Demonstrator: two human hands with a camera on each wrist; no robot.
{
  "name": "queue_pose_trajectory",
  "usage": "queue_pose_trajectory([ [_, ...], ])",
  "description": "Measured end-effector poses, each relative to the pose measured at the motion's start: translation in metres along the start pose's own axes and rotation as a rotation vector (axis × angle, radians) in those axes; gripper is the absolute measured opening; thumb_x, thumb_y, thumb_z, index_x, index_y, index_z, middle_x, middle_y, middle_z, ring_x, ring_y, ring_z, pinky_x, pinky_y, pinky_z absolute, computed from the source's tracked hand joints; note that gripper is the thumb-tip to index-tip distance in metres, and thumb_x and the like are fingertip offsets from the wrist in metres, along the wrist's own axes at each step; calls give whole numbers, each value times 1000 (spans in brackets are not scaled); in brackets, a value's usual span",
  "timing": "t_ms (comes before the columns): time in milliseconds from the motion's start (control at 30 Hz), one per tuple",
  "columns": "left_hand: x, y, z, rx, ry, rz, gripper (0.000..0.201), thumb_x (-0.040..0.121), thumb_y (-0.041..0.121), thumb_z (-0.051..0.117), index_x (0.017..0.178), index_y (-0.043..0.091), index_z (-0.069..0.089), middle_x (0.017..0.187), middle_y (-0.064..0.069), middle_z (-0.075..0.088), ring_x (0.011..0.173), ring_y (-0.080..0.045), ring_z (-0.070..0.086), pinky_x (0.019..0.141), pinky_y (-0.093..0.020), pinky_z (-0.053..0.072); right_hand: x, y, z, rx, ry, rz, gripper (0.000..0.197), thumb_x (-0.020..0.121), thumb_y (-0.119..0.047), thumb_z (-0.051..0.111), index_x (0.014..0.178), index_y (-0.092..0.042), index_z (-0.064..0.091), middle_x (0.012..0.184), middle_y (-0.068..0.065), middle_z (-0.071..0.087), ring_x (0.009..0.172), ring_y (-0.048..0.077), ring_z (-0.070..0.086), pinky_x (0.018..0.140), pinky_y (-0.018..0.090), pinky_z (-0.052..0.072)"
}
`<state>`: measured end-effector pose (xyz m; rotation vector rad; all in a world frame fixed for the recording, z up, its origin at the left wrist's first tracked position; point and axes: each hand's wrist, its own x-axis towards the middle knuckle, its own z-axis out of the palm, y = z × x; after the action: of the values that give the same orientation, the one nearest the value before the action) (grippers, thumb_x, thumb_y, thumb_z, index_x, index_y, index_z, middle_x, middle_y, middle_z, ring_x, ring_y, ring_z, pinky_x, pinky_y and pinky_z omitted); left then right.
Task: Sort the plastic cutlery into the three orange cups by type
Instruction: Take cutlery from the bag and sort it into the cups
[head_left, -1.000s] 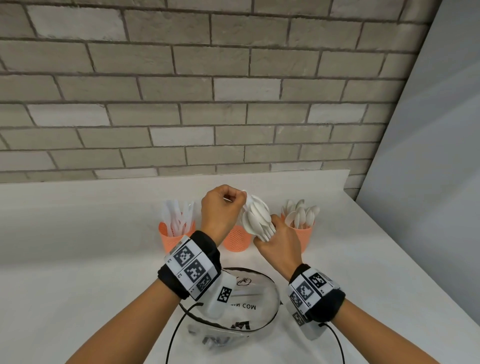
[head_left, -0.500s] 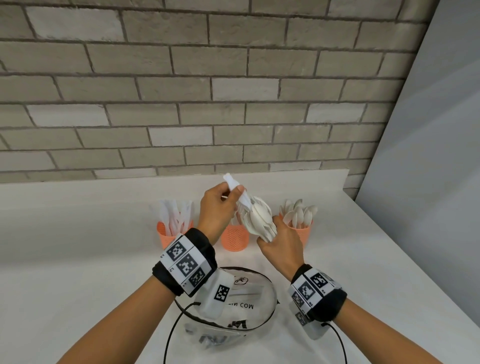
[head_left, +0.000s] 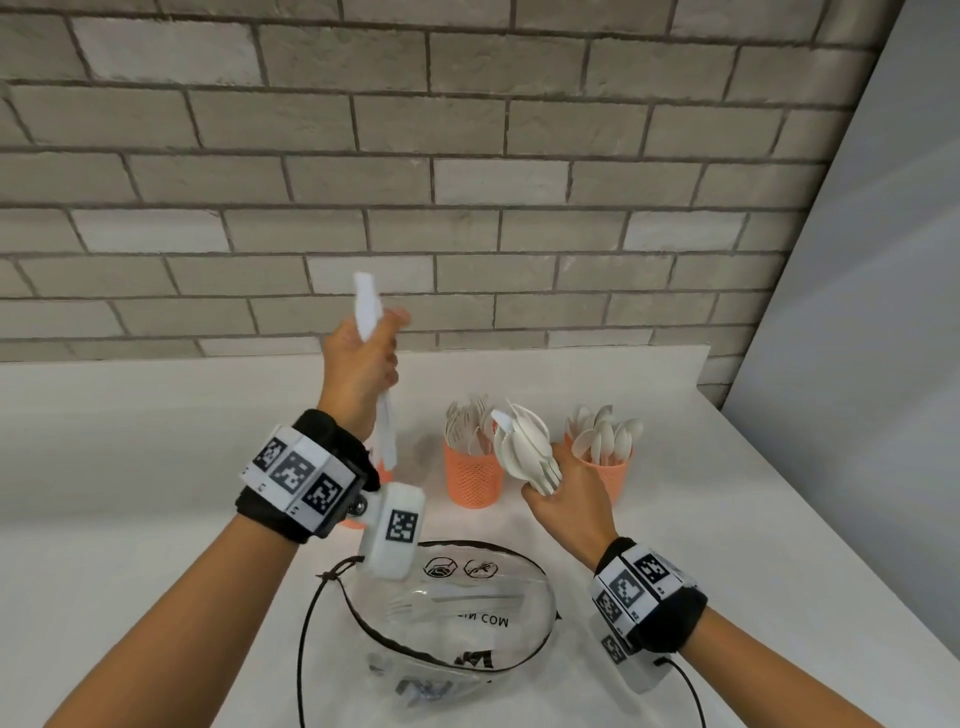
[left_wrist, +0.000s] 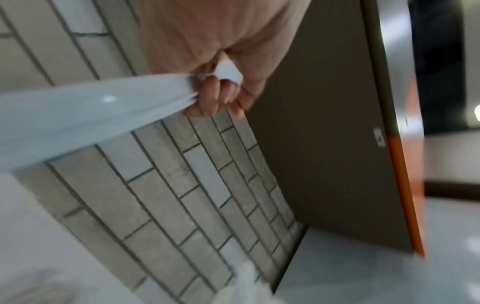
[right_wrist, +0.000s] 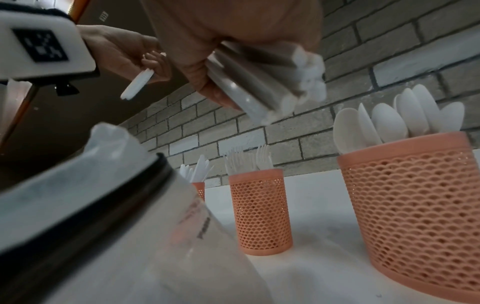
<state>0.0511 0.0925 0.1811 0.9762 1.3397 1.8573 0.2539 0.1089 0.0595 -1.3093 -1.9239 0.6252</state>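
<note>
Plastic bag lies before three cups; both hands' fingers grip cutlery

My left hand is raised well above the worktop, forearm angled up, fingers curled tight around a single white knife. My right hand sits lower and to the right, gripping a bundle of spoons by the handles.
</note>
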Motion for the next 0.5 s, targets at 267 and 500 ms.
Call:
queue_pose_trajectory([
  [267, -49, -39, 19, 248, -338, -85, 10, 82, 9, 67, 86, 0, 68, 49, 13, 60, 43, 5, 51, 44, -4, 36, 6, -1, 0, -20, 36, -24, 16, 76, -12, 63, 84, -18, 50, 62, -11, 49, 59, 17, 50, 49, 19, 35],
  [500, -53, -54, 34, 287, -265, -32, 6, 84, 7, 64, 81, 5, 59, 66, 1, 56, 47, 5, 52, 48, -7, 40, 3, 1, -2, -55, 48, -32, 17, 76, -15, 63, 91, -13, 55, 64, -7, 53, 62, 20, 52, 51, 25, 37],
])
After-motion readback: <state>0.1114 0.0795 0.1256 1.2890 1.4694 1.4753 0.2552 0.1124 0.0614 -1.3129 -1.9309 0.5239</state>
